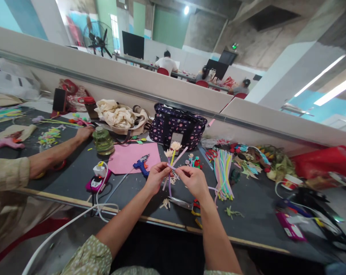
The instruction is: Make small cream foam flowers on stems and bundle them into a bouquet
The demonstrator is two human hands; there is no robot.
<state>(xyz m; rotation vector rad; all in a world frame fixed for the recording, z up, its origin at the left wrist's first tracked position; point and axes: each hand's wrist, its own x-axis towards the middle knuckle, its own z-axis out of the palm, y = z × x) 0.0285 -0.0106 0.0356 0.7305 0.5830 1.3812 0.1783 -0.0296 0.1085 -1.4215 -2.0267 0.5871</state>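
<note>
My left hand (pixel 158 176) pinches the stems of a small handmade flower bunch (pixel 173 151), with cream blooms on top and purple and green stems. Close beside it, my right hand (pixel 193 178) is closed with thumb and finger on a purple strip (pixel 173 168) that crosses the stems. Both hands are above the dark table. Below them lie scissors (pixel 181 202) and cream scraps (pixel 165 204). A bundle of pastel strips (pixel 223 175) lies to the right of my right hand. A blue glue gun (pixel 143 163) rests on pink paper (pixel 124 154) to the left.
A co-worker's arm (pixel 58 152) reaches in from the left near a green bottle (pixel 103 141). A dotted bag (pixel 175 124) stands at the back. A pink power strip (pixel 98 184) with a white cable sits near the front edge. Craft scraps (pixel 250 158) are heaped back right.
</note>
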